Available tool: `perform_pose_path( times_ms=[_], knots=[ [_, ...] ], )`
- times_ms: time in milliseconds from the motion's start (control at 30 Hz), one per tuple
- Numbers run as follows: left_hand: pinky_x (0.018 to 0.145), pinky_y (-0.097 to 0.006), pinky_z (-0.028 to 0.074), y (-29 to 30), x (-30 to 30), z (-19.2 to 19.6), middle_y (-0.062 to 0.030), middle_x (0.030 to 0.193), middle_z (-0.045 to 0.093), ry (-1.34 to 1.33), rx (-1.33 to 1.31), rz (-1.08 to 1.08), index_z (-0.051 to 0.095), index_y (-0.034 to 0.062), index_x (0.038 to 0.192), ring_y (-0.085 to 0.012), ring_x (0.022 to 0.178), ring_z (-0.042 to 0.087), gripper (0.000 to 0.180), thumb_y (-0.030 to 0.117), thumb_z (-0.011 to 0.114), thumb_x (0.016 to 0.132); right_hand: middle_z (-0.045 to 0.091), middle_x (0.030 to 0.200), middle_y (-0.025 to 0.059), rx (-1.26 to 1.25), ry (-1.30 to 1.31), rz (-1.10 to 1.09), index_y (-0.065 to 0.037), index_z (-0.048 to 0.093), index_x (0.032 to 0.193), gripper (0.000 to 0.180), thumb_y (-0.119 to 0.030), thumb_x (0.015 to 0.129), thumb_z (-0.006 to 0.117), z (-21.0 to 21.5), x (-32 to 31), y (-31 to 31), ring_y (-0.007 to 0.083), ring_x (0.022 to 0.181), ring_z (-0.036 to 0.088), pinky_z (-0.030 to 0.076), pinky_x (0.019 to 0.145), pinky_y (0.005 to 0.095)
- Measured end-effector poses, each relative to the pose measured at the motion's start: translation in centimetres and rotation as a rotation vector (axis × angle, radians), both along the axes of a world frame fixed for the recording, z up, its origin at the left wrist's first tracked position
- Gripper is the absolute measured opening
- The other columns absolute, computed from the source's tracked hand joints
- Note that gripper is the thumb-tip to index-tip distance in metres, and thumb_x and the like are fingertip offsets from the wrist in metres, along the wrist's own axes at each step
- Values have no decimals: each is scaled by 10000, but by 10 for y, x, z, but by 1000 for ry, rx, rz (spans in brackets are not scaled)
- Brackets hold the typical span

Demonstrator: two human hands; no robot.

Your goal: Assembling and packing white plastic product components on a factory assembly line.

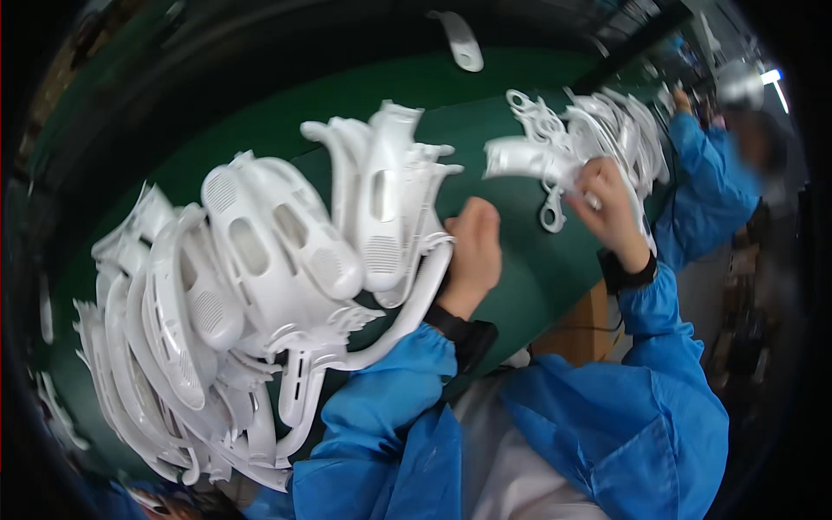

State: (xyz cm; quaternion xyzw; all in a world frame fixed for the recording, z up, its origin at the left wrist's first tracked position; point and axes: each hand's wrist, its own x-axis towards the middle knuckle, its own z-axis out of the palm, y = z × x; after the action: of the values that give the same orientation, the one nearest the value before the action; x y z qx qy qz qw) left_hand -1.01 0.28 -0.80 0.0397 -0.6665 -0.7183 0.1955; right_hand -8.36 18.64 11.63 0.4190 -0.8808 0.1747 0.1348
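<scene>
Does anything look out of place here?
Perhaps one elongated white plastic piece: it sits by itself at the far side, looking stray because so many curved white plastic parts are heaped together at left. No spill or damage stands out.

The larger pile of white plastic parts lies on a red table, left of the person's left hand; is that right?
Not quite: the head view shows a green table, not red. The larger pile of white parts does lie left of the left hand.
</scene>
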Motion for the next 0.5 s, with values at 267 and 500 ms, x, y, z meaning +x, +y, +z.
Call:
perform_pose_path(
  times_ms=[267, 500],
  knots=[
    [765, -333, 451, -14, 21, 36, -120, 932, 613, 86, -685, -329, 526, -5, 1128, -243, 815, 586, 437, 292, 650, 833, 529, 965, 66, 121, -117, 186, -118, 580, 770, 151, -96, 677, 697, -54, 63, 45, 298, 987, 509, 414, 856, 421],
    [672, -448, 485, 43, 40, 61, -246, 759, 620, -268, -959, -587, 584, 49, 1061, -421, 736, 615, 375, 264, 690, 773, 573, 728, 39, -270, -342, -24, -92, 594, 759, 185, -235, 683, 683, -49, 56, 71, 240, 749, 563, 407, 707, 331]
  ],
)
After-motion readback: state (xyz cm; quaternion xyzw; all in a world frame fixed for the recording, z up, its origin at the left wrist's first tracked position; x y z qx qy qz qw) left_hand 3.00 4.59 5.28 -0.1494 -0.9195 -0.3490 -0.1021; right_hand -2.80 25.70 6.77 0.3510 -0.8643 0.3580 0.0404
